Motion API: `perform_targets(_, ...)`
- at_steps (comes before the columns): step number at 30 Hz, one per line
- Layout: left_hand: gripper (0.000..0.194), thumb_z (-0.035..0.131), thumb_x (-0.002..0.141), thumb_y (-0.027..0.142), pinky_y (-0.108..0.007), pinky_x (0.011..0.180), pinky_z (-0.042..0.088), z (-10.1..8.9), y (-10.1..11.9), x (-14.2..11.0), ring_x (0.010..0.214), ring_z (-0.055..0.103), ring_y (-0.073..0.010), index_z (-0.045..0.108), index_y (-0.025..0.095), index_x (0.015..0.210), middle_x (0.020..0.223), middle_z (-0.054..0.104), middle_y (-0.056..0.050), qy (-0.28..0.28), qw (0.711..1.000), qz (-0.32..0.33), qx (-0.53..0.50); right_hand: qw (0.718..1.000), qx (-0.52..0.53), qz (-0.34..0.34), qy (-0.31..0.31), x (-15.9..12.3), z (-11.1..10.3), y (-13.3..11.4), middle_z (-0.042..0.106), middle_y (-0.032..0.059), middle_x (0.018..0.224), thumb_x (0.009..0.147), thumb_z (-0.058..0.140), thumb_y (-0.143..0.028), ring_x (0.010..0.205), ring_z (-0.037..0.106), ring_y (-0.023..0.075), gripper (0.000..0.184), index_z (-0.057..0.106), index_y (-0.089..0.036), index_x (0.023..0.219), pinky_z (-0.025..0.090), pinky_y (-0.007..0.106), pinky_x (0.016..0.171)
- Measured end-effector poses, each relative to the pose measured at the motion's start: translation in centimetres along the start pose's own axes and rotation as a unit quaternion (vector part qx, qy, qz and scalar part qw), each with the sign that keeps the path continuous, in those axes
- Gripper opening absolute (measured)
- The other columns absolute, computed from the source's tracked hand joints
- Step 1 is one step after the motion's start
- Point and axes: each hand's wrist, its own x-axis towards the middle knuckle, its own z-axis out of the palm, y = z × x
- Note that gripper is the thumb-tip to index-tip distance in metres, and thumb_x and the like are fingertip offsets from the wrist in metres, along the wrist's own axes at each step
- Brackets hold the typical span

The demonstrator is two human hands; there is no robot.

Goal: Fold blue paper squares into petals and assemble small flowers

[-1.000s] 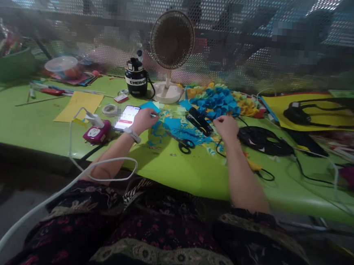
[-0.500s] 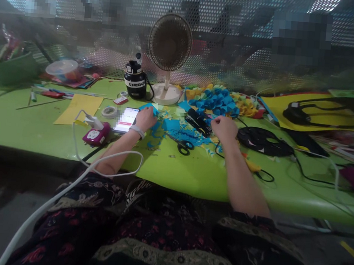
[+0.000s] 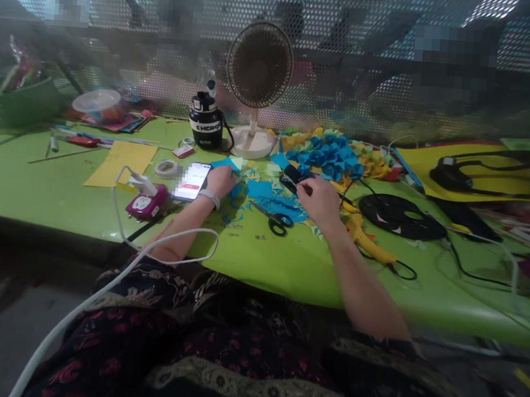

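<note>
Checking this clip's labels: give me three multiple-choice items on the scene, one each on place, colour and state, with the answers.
1. Where do the scissors lie?
A) between the left hand and right hand
B) on the yellow card
C) under the fan

2. What colour is the band on the left wrist?
A) red
B) white
C) black

3. What state is the phone screen in?
A) lit
B) dark
C) covered

1: A, they rest on the green table between both hands.
2: B, a pale strap shows.
3: A, its display glows.
</note>
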Motion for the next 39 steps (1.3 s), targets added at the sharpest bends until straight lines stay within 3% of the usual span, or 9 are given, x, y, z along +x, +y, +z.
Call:
perform_targets(8, 0.031, 0.044, 0.095, 0.018, -0.035, 0.078, 0.048, -0.2, -0.3, -0.3, 0.096, 0.068, -0.0302, 0.074, 0.015, 0.1, 0.1, 0.074, -0.016, 0.011, 1.0, 0.016, -0.003, 1.0, 0.018, 0.001, 0.024, 0.3, -0.2, 0.8, 0.075, 0.012, 0.09, 0.088, 0.055, -0.027, 0.09, 0.067, 0.0286, 0.021, 0.074, -0.02, 0.085, 0.049, 0.042, 0.086)
perform_targets(15, 0.03, 0.048, 0.095, 0.023, -0.036, 0.078, 0.047, -0.3, -0.5, -0.4, 0.092, 0.069, -0.0302, 0.077, 0.022, 0.1, 0.096, 0.076, -0.012, 0.075, 0.994, 0.041, -0.06, 0.996, 0.056, 0.001, 0.071, 0.5, -0.4, 1.6, 0.075, 0.0105, 0.088, 0.087, 0.054, -0.03, 0.084, 0.067, 0.0271, 0.021, 0.073, -0.021, 0.082, 0.05, 0.041, 0.081)
perform_targets(21, 0.027, 0.053, 0.093, 0.025, -0.036, 0.073, 0.045, 0.0, -1.5, 0.3, 0.083, 0.068, -0.0294, 0.076, 0.021, 0.08, 0.084, 0.075, -0.012, 0.076, 0.989, 0.047, -0.118, 0.998, 0.04, -0.022, 0.054, 0.3, -0.1, 1.3, 0.074, 0.0117, 0.086, 0.086, 0.054, -0.031, 0.081, 0.067, 0.0272, 0.023, 0.074, -0.02, 0.083, 0.05, 0.04, 0.079)
perform_targets(24, 0.014, 0.062, 0.089, 0.026, -0.036, 0.075, 0.047, -0.7, -1.8, 0.3, 0.087, 0.068, -0.0282, 0.075, 0.022, 0.09, 0.091, 0.076, -0.011, 0.095, 0.983, 0.035, -0.151, 0.998, 0.039, -0.026, 0.049, 0.2, -0.1, 1.1, 0.074, 0.0113, 0.084, 0.087, 0.054, -0.031, 0.081, 0.067, 0.0271, 0.023, 0.074, -0.02, 0.082, 0.05, 0.04, 0.08)
perform_targets(28, 0.019, 0.07, 0.083, 0.027, -0.034, 0.08, 0.049, -2.0, -1.0, -0.3, 0.096, 0.067, -0.0271, 0.072, 0.019, 0.099, 0.105, 0.074, -0.011, 0.129, 0.983, 0.054, -0.121, 0.998, 0.044, -0.032, 0.043, 0.2, -0.2, 0.9, 0.074, 0.0103, 0.082, 0.087, 0.055, -0.03, 0.081, 0.066, 0.027, 0.021, 0.073, -0.021, 0.081, 0.05, 0.04, 0.08)
perform_targets(29, 0.018, 0.068, 0.085, 0.03, -0.034, 0.081, 0.049, -2.0, -0.6, -0.5, 0.096, 0.067, -0.0268, 0.072, 0.018, 0.098, 0.103, 0.074, -0.011, 0.116, 0.983, 0.074, -0.121, 0.998, 0.045, -0.033, 0.041, 0.1, -0.2, 0.9, 0.074, 0.0101, 0.082, 0.086, 0.056, -0.029, 0.08, 0.066, 0.0268, 0.02, 0.073, -0.021, 0.08, 0.049, 0.04, 0.08)
perform_targets(32, 0.035, 0.066, 0.088, 0.047, -0.036, 0.085, 0.052, -0.7, 0.9, -1.0, 0.096, 0.068, -0.0275, 0.072, 0.017, 0.105, 0.105, 0.075, -0.013, -0.002, 0.983, 0.134, -0.129, 0.998, 0.045, -0.036, 0.023, 0.0, -0.1, 0.7, 0.073, 0.0091, 0.08, 0.086, 0.056, -0.028, 0.079, 0.065, 0.0259, 0.02, 0.072, -0.021, 0.077, 0.048, 0.038, 0.076)
perform_targets(35, 0.055, 0.071, 0.084, 0.047, -0.041, 0.106, 0.045, 1.5, 1.8, -0.9, 0.124, 0.058, -0.0329, 0.063, 0.015, 0.128, 0.132, 0.065, -0.018, -0.028, 0.979, 0.184, -0.085, 0.998, 0.043, -0.044, -0.01, -0.1, 0.0, 0.4, 0.073, 0.0087, 0.08, 0.087, 0.056, -0.029, 0.077, 0.064, 0.0242, 0.02, 0.072, -0.021, 0.077, 0.046, 0.037, 0.073)
perform_targets(39, 0.057, 0.067, 0.086, 0.046, -0.045, 0.111, 0.041, 3.1, 1.5, 0.3, 0.128, 0.053, -0.0337, 0.061, 0.014, 0.133, 0.137, 0.06, -0.018, -0.034, 0.974, 0.21, -0.075, 0.996, 0.047, -0.068, -0.035, -0.3, -0.1, 0.2, 0.075, 0.0091, 0.086, 0.088, 0.056, -0.028, 0.079, 0.064, 0.0238, 0.02, 0.074, -0.021, 0.081, 0.046, 0.036, 0.072)
